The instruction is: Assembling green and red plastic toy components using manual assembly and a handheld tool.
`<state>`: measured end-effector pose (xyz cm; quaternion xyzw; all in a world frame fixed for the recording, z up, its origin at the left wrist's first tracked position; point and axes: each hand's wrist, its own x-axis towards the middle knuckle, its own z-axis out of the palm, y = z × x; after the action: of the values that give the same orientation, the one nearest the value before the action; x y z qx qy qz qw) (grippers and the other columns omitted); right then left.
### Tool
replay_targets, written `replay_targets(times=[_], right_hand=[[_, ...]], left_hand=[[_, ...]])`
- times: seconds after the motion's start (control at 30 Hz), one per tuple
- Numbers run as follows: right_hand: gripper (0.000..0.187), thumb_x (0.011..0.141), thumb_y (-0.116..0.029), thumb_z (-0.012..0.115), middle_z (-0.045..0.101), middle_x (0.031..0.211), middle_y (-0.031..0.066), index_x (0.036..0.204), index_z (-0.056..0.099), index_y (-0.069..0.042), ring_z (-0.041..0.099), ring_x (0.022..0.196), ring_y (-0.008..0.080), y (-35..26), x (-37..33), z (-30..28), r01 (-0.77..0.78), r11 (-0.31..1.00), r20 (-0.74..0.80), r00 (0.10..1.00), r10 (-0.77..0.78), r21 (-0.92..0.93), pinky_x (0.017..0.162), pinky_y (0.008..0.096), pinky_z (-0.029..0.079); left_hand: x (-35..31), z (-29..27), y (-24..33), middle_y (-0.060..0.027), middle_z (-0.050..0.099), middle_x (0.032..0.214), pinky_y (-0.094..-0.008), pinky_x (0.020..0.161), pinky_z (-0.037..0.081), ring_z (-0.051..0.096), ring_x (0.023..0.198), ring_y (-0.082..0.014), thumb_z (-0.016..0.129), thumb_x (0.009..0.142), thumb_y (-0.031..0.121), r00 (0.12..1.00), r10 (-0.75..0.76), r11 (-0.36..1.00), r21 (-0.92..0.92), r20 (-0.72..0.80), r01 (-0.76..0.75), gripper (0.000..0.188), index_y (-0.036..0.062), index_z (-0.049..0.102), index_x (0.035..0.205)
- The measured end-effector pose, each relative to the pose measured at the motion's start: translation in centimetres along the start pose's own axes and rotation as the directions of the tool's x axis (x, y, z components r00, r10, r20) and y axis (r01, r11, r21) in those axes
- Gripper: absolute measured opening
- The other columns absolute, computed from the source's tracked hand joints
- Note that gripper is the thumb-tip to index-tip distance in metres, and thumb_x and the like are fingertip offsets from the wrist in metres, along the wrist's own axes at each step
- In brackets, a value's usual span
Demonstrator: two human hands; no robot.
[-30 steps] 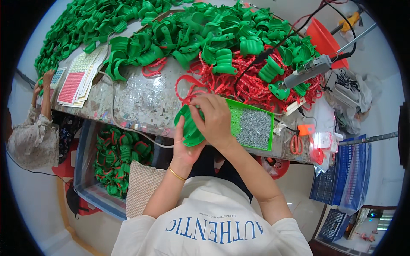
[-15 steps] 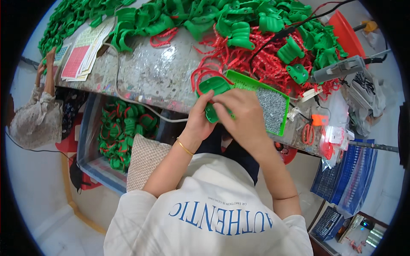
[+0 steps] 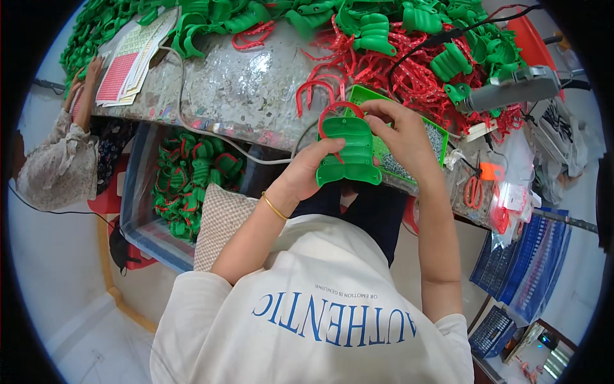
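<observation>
A curved, ribbed green plastic piece (image 3: 348, 152) is held over my lap at the table's near edge. My left hand (image 3: 310, 168) grips it from the left side, thumb on its ribbed face. A red strap (image 3: 327, 120) arches over its far end. At the strap's right end, my right hand (image 3: 404, 136) has its thumb and forefinger pinched together; the fingertips partly hide the strap there. Just beyond that hand is a bright green tray (image 3: 362, 93) of small silvery metal pieces (image 3: 436, 137), partly covered by the hand.
Loose red straps (image 3: 409, 70) and green pieces (image 3: 374, 32) heap up at the back. A grey tool (image 3: 511, 89) and orange-handled scissors (image 3: 473, 192) lie right. A bin (image 3: 131, 214) holds strapped green pieces, lower left. Another person (image 3: 61, 160) sits far left; a cable (image 3: 182, 96) crosses the table.
The green piece has turned to show its ribbed face, with the red strap now arched at its far end. My right hand has moved right, off the piece's middle to the strap's end.
</observation>
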<state>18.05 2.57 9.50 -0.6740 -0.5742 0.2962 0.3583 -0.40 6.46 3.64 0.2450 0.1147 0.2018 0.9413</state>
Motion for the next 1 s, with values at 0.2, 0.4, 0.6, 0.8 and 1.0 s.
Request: replay_targets(times=[0.2,0.4,0.6,0.8,1.0], right_hand=[[0.025,0.087,-0.008,0.061,0.063,0.081,0.0004,0.111,0.064,-0.002,0.057,0.073,0.005,0.9,0.0,0.3,-0.101,0.994,-0.088,0.991,0.103,0.027,0.067,0.0218,0.047],[0.026,0.084,-0.007,0.062,0.06,0.073,-0.0015,0.108,0.064,-0.001,0.054,0.066,0.0047,-0.7,-1.5,0.8,-0.165,0.986,-0.19,0.968,0.165,0.017,0.062,0.0212,0.045],[0.023,0.083,-0.007,0.062,0.059,0.07,0.0011,0.105,0.065,0.0,0.054,0.063,0.0061,-0.7,-2.3,2.6,-0.145,0.982,-0.123,0.984,0.131,-0.117,0.06,0.0234,0.045],[0.02,0.084,-0.008,0.063,0.062,0.071,0.0024,0.103,0.065,0.0,0.056,0.065,0.0066,-0.7,-2.7,3.4,-0.122,0.986,-0.104,0.988,0.11,-0.117,0.061,0.0241,0.046],[0.015,0.088,-0.008,0.064,0.065,0.08,0.002,0.098,0.065,0.003,0.06,0.072,0.0067,-0.3,-3.1,3.9,-0.227,0.95,-0.066,0.967,0.246,0.213,0.067,0.0216,0.048]], left_hand=[[-0.6,-0.5,-0.1,-0.021,0.057,0.126,-0.0451,0.099,0.045,0.058,0.115,-0.0307,0.048,0.095,0.045,0.999,-0.031,0.988,-0.147,0.03,0.035,0.057,0.0037,0.044,0.135],[-1.7,-1.0,-0.8,-0.0157,0.046,0.138,-0.0565,0.1,0.04,0.047,0.127,-0.0308,0.048,0.095,0.049,0.999,0.033,0.905,-0.425,0.034,-0.015,0.059,0.0117,0.039,0.14],[-1.4,-0.9,-1.7,-0.0088,0.044,0.141,-0.0546,0.103,0.038,0.046,0.128,-0.0265,0.051,0.096,0.04,0.995,0.092,0.97,-0.221,-0.043,-0.099,0.057,0.0155,0.032,0.144],[-1.6,-0.7,-2.2,-0.0051,0.042,0.139,-0.0494,0.102,0.039,0.045,0.127,-0.0221,0.061,0.091,0.031,0.986,0.151,0.976,-0.146,-0.065,-0.159,0.067,0.0226,0.025,0.147],[-2.0,-1.0,-2.8,-0.0054,0.042,0.138,-0.0495,0.099,0.043,0.047,0.125,-0.0234,0.066,0.087,0.024,0.979,0.189,0.968,-0.155,-0.078,-0.199,0.076,0.0218,0.021,0.148]])
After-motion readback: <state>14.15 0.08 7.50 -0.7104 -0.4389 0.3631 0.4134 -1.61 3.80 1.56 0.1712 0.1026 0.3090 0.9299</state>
